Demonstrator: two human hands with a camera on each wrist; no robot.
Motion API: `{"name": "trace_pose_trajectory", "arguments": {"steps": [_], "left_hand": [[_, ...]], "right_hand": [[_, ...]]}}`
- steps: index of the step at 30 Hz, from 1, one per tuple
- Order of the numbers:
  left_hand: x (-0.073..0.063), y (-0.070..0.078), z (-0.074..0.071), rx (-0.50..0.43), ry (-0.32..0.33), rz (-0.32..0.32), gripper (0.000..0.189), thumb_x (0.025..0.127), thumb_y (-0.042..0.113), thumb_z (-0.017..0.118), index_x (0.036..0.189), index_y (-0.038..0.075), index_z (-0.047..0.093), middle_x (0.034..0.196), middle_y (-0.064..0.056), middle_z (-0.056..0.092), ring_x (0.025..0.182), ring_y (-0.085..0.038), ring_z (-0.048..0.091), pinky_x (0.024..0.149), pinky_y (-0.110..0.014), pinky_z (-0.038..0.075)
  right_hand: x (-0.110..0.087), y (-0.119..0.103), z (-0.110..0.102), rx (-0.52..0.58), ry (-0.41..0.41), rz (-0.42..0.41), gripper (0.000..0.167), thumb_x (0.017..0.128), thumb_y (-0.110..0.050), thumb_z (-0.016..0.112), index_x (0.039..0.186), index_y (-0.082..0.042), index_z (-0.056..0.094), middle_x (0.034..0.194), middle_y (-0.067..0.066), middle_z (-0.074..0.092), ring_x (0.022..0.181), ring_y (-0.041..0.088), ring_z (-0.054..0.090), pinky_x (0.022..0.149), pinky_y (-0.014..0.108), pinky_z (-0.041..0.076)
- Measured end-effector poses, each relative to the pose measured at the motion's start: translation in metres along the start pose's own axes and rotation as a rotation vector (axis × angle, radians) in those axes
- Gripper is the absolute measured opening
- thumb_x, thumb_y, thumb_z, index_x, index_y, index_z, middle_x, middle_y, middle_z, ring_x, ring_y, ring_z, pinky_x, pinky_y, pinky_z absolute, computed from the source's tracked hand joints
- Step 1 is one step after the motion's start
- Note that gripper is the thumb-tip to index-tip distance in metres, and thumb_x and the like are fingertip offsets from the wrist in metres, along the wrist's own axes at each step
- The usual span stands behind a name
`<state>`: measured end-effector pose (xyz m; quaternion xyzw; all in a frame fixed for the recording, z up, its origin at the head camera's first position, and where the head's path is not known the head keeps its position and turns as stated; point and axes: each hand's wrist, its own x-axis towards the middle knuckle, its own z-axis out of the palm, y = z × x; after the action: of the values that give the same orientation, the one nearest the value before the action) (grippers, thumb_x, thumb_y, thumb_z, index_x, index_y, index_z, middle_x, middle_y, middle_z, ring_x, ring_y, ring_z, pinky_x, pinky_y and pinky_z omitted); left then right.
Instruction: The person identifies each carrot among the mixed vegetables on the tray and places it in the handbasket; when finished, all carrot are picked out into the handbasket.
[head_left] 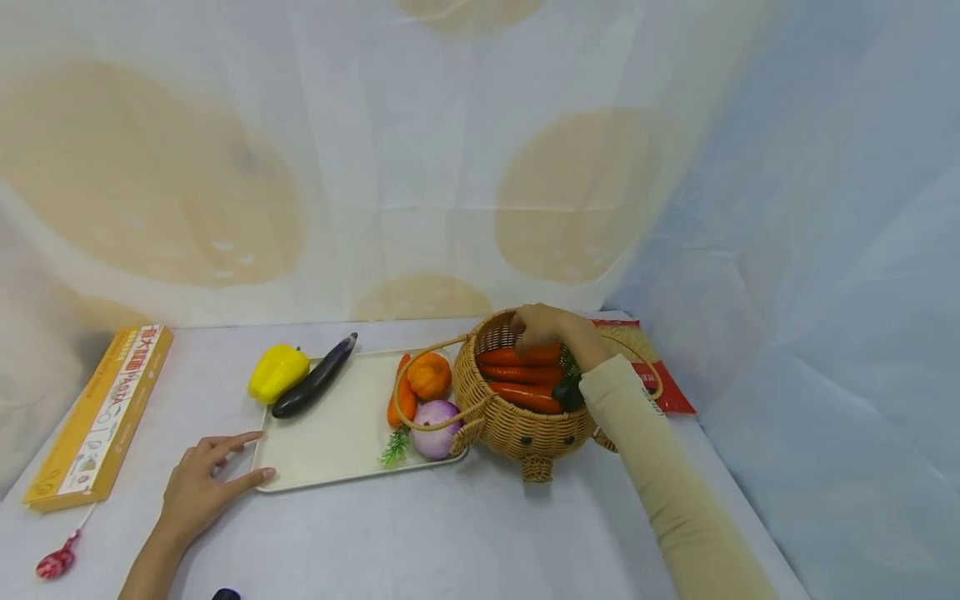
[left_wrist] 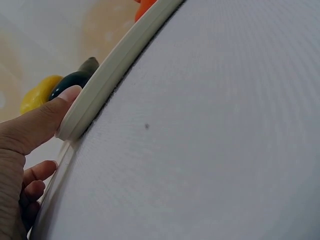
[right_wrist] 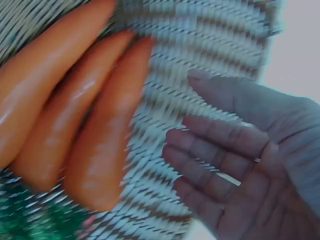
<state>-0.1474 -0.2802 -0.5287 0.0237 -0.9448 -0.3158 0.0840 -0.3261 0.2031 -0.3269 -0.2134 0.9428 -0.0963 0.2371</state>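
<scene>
My left hand (head_left: 198, 483) rests at the left edge of a cream tray (head_left: 330, 450), thumb and index finger touching its rim. In the left wrist view the thumb lies against the rim (left_wrist: 95, 90) while the other fingers bend loosely below. My right hand (head_left: 558, 327) reaches into a wicker basket (head_left: 480, 400) with an animal face. Several orange carrots (head_left: 521, 375) lie inside it. In the right wrist view its fingers (right_wrist: 210, 145) are relaxed and hold nothing, beside the carrots (right_wrist: 107, 135) and near the woven wall. Something dark green lies at the carrots' wide ends.
On the tray are an eggplant (head_left: 318, 383), a carrot (head_left: 405, 400), a small pumpkin (head_left: 430, 375) and a purple onion (head_left: 431, 437). A yellow bell pepper (head_left: 277, 373) touches the eggplant. A pasta box (head_left: 105, 408) and lollipop (head_left: 56, 562) lie left; a red packet (head_left: 671, 387) sits behind the basket.
</scene>
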Motion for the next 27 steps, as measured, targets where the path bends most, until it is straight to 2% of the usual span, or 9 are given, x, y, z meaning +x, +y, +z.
{"name": "trace_pose_trajectory", "arguments": {"steps": [3,5,7,10,15,18,20,22,27], "left_hand": [[0.002,-0.001,0.000,0.000,0.007,0.003,0.067,0.077,0.053,0.080,0.133,0.019,0.064,0.118,-0.016,0.055,0.096,-0.025,0.043,0.072,-0.042,0.031],[0.002,-0.002,0.000,0.000,0.005,0.003,0.067,0.078,0.053,0.080,0.133,0.018,0.063,0.118,-0.016,0.055,0.097,-0.025,0.043,0.073,-0.042,0.031],[0.003,-0.003,0.000,0.000,0.007,0.002,0.068,0.078,0.054,0.079,0.133,0.018,0.063,0.118,-0.015,0.055,0.097,-0.025,0.042,0.073,-0.042,0.031],[0.002,-0.003,0.000,-0.003,0.006,0.000,0.067,0.078,0.053,0.079,0.133,0.018,0.063,0.118,-0.015,0.055,0.097,-0.025,0.042,0.073,-0.042,0.031],[0.004,-0.001,-0.001,-0.005,0.011,-0.001,0.066,0.078,0.052,0.080,0.134,0.020,0.063,0.120,-0.016,0.054,0.098,-0.025,0.042,0.074,-0.044,0.030],[0.005,-0.001,-0.001,-0.011,0.016,0.005,0.066,0.078,0.052,0.080,0.133,0.020,0.063,0.121,-0.016,0.055,0.098,-0.024,0.041,0.075,-0.045,0.030],[0.005,-0.001,-0.001,-0.015,0.014,0.004,0.066,0.078,0.052,0.080,0.133,0.020,0.063,0.120,-0.016,0.055,0.099,-0.025,0.041,0.075,-0.045,0.030],[0.005,-0.001,-0.002,-0.013,0.010,-0.002,0.066,0.078,0.052,0.079,0.133,0.020,0.063,0.121,-0.016,0.055,0.099,-0.025,0.042,0.075,-0.045,0.030],[0.005,-0.001,-0.002,-0.006,0.000,-0.011,0.067,0.079,0.055,0.078,0.134,0.021,0.062,0.123,-0.017,0.055,0.100,-0.026,0.043,0.075,-0.045,0.031]], "right_hand": [[-0.011,-0.012,-0.011,0.019,0.016,-0.051,0.054,0.094,-0.021,0.067,0.139,0.006,0.051,0.143,0.022,0.053,0.132,0.039,0.050,0.106,0.050,0.043],[-0.019,-0.022,-0.016,0.046,0.059,-0.075,0.054,0.093,-0.023,0.068,0.137,0.005,0.053,0.141,0.021,0.055,0.130,0.038,0.052,0.105,0.050,0.043],[-0.029,-0.035,-0.017,0.078,0.135,-0.104,0.054,0.093,-0.025,0.069,0.135,0.006,0.055,0.136,0.022,0.058,0.126,0.037,0.056,0.104,0.049,0.045],[-0.043,-0.061,-0.010,0.175,0.301,-0.114,0.052,0.093,-0.028,0.069,0.132,0.005,0.058,0.130,0.021,0.063,0.119,0.035,0.061,0.101,0.047,0.047],[-0.053,-0.109,0.027,0.464,0.596,-0.130,0.045,0.091,-0.030,0.072,0.127,-0.002,0.064,0.122,0.015,0.068,0.111,0.029,0.066,0.096,0.042,0.051],[-0.048,-0.131,0.057,0.611,0.712,-0.200,0.039,0.090,-0.024,0.074,0.121,-0.003,0.067,0.116,0.014,0.070,0.106,0.027,0.067,0.094,0.041,0.052],[-0.042,-0.143,0.078,0.704,0.750,-0.233,0.035,0.088,-0.021,0.075,0.118,-0.003,0.068,0.113,0.013,0.071,0.105,0.026,0.067,0.094,0.040,0.052],[-0.036,-0.153,0.096,0.794,0.745,-0.259,0.034,0.088,-0.019,0.075,0.117,-0.003,0.068,0.113,0.014,0.070,0.106,0.028,0.066,0.095,0.040,0.051],[-0.023,-0.175,0.133,0.920,0.749,-0.243,0.037,0.088,-0.025,0.076,0.119,-0.006,0.068,0.115,0.010,0.070,0.108,0.027,0.065,0.097,0.038,0.050]]}}
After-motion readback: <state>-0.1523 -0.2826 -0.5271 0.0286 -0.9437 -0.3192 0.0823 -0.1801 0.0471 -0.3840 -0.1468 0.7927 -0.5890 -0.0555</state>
